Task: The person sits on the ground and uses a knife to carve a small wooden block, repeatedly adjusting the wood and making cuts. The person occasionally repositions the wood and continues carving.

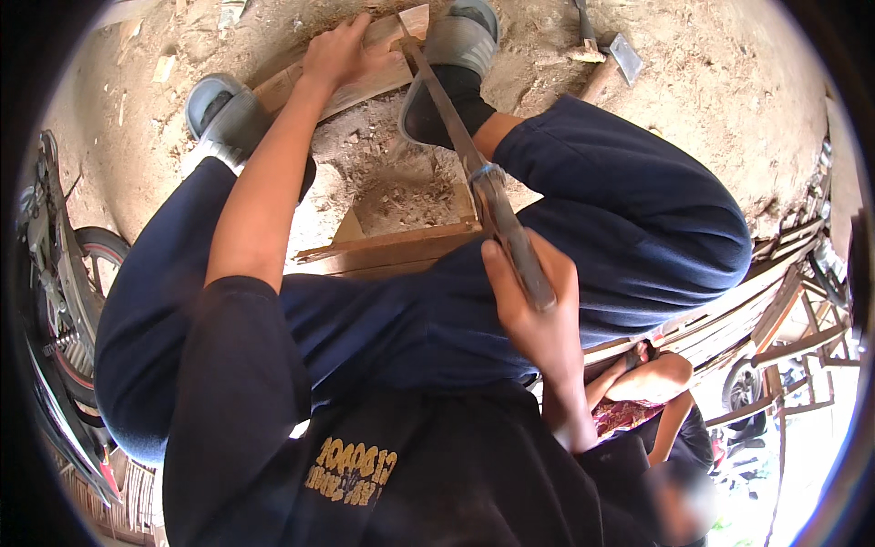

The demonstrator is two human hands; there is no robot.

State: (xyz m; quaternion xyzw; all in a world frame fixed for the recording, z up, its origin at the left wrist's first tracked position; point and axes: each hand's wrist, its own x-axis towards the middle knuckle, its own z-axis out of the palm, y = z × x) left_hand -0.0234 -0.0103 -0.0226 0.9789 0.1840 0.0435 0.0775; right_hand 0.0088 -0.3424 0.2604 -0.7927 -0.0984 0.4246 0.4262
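Note:
My left hand (342, 56) bears down on a wooden board (378, 82) lying across the ground between my feet, fingers over its far side and thumb spread along it. In my right hand (540, 305) is the dark wooden handle of a long, narrow-bladed machete (451, 118). Its blade points away from me, and the far end meets the board near a notch beside my right foot. Blue material wraps the joint of blade and handle. My sandalled left foot (228, 118) and right foot (456, 55) are beside the board.
A wooden plank (392, 251) lies below my knees, near wood chips. At the far right are a metal-headed tool (625, 60) and a hammer-like tool (585, 36). A motorcycle (77, 301) stands left. Another person (652, 387) sits behind at right, by stacked wood strips (720, 305).

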